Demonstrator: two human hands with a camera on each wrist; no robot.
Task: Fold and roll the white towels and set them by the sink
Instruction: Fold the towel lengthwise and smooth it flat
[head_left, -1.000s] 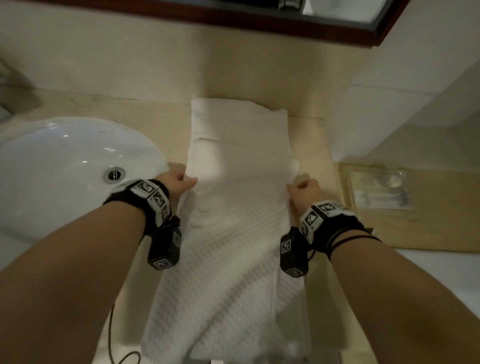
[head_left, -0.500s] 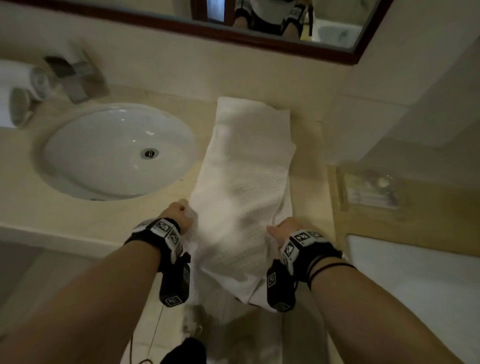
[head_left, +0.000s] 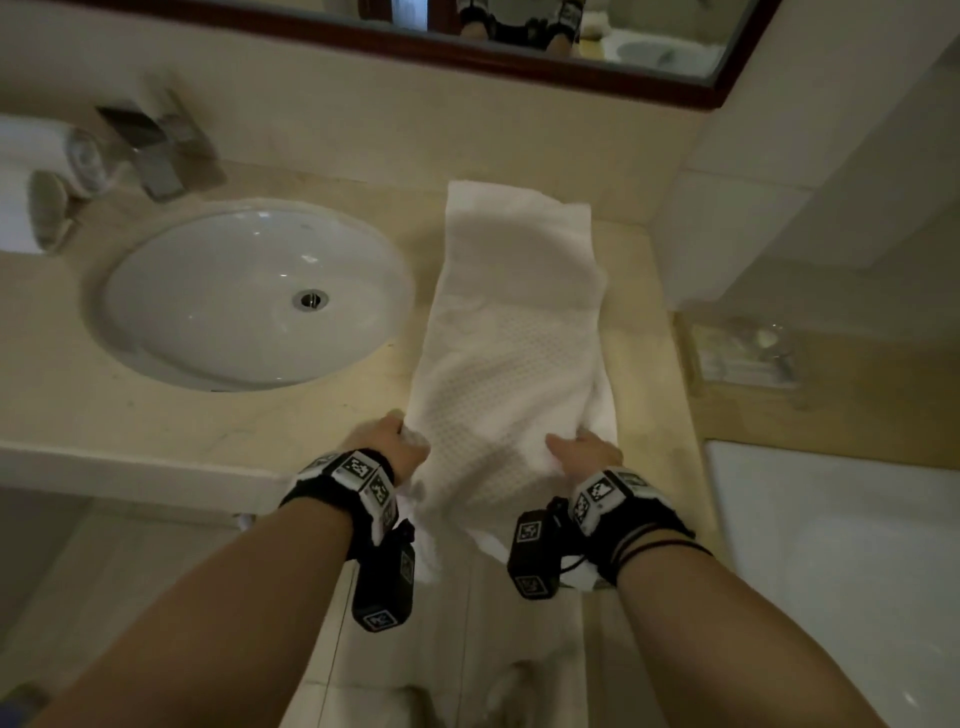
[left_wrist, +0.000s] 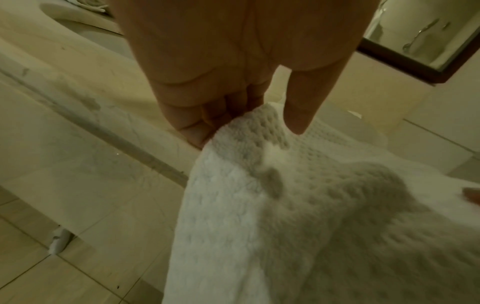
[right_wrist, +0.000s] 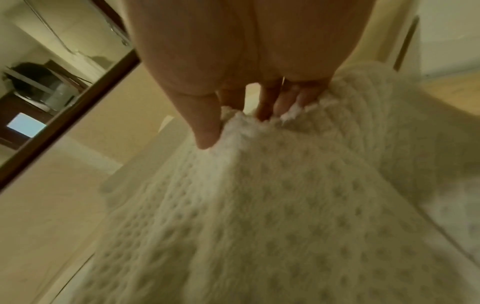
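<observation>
L grip: left hand holds the towel's left edge, fingers curled under the cloth, thumb straight above it.
R grip: right hand pinches the right edge, thumb on top, fingers behind the fold.
Towel: white waffle weave, folded to a long strip, lying lengthwise on the counter just right of the sink; far end near the back wall, near end hangs over the counter's front edge between the wrists.
Change vs 0.5 s ago: hands at about the same spot on the near end, grip the same; strip looks a bit flatter and straighter. Vs 1 s ago: hands were further up the strip, now drawn back to the counter's front edge.
Around: faucet behind the sink, mirror above, clear tray on a wooden ledge to the right.
Hard to see: near end of towel partly hidden by wrist cams; how many layers, can't tell. Both wrist views blurry; fingertips prob. buried in cloth.
</observation>
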